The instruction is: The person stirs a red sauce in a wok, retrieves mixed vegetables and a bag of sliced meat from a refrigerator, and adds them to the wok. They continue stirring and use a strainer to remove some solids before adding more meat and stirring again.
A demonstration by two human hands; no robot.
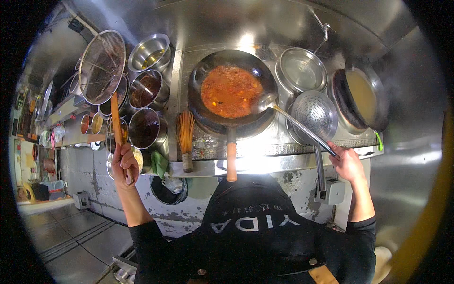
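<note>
My left hand (pixel 125 165) grips the wooden handle of a round wire-mesh strainer (pixel 103 67), raised over the metal pots at the left. My right hand (pixel 345 159) is closed on the metal handle of a wok ladle (pixel 301 124). The ladle's bowl rests at the right side of the red, oily sauce (pixel 230 92) in a dark wok (pixel 198 76). The wok's wooden handle (pixel 231 161) points towards me, and neither hand touches it.
Right of the wok are a steel bowl of clear liquid (pixel 303 69), a perforated skimmer (pixel 314 115) and a tilted pan of cloudy liquid (pixel 361 94). To its left stand a bamboo brush (pixel 186 138), a bowl of yellow oil (pixel 154 58) and dark sauce pots (pixel 144 128). A faucet (pixel 325 28) hangs behind.
</note>
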